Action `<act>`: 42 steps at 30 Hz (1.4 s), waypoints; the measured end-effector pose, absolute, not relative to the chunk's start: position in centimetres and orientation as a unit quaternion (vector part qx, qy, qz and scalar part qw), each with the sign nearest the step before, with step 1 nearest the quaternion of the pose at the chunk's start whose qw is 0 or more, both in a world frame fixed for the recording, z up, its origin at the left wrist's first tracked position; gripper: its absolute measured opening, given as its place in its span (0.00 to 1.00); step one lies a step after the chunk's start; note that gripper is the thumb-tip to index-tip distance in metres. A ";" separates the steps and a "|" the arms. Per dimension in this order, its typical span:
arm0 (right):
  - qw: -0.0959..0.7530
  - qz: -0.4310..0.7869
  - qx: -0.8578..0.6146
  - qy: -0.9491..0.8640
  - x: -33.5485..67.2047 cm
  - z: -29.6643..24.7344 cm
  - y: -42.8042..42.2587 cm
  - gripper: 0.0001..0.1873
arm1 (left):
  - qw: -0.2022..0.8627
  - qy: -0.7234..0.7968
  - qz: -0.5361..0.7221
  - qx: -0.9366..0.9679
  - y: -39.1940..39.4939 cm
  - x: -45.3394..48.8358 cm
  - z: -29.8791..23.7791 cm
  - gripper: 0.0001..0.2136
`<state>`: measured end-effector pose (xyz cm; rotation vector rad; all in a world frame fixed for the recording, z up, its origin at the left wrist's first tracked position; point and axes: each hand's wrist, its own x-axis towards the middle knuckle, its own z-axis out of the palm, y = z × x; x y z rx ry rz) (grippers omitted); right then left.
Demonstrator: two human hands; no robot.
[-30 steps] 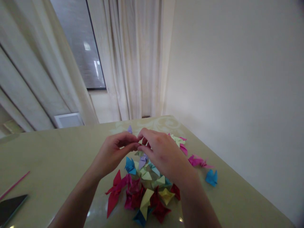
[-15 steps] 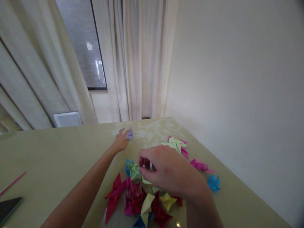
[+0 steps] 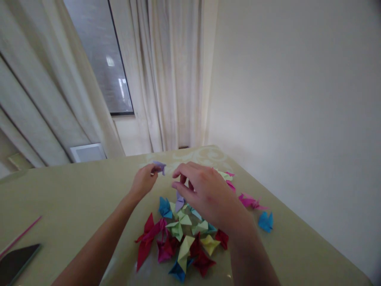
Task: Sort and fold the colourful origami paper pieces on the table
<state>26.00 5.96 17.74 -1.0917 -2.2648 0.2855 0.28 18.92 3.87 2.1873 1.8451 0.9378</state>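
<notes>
Between the thumb and fingers of my left hand (image 3: 145, 179) is a purple origami crane (image 3: 160, 167), held just above the far part of the table. My right hand (image 3: 205, 190) hovers over the paper pile, its thumb and fingers curved apart with nothing between them. Below it lies another purple origami piece (image 3: 179, 201), partly covered by the hand. The pile holds several folded paper pieces: a blue one (image 3: 165, 207), light green ones (image 3: 176, 228), a yellow one (image 3: 210, 244), and a red crane (image 3: 145, 242) at the left edge.
Along the table's right side lie a pink crane (image 3: 251, 201), a blue folded piece (image 3: 266, 221) and a pale green piece (image 3: 226, 174), partly behind my right hand. A dark flat device (image 3: 18, 262) and a pink stick (image 3: 22, 235) are at the left. Wall and curtains border the table (image 3: 74, 198).
My left hand has picked up the purple crane and moved slightly back with it. My right hand has risen away from the pile, uncovering a purple piece and light green ones.
</notes>
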 end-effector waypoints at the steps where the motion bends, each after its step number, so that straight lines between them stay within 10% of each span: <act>1: 0.308 0.097 -0.397 -0.859 25.7 17.6 5.9 0.08 | 0.062 0.594 0.331 0.730 17.2 0.7 5.1 0.13; 5: 0.322 0.038 -0.357 -0.876 24.6 17.1 5.4 0.17 | 0.053 0.440 0.430 0.786 9.2 2.7 9.7 0.09; 10: 0.282 0.067 -0.337 -0.896 24.0 16.6 4.4 0.02 | 0.035 0.413 0.459 0.786 2.0 3.9 11.6 0.06; 26: 0.371 -0.051 -0.747 -0.549 52.2 2.9 4.3 0.09 | 0.176 0.584 0.467 0.640 -0.7 -1.9 -5.5 0.27; 42: 0.351 0.061 -0.727 -0.587 50.3 -3.4 7.7 0.14 | 0.188 0.614 0.453 0.619 -1.7 -1.3 -4.0 0.25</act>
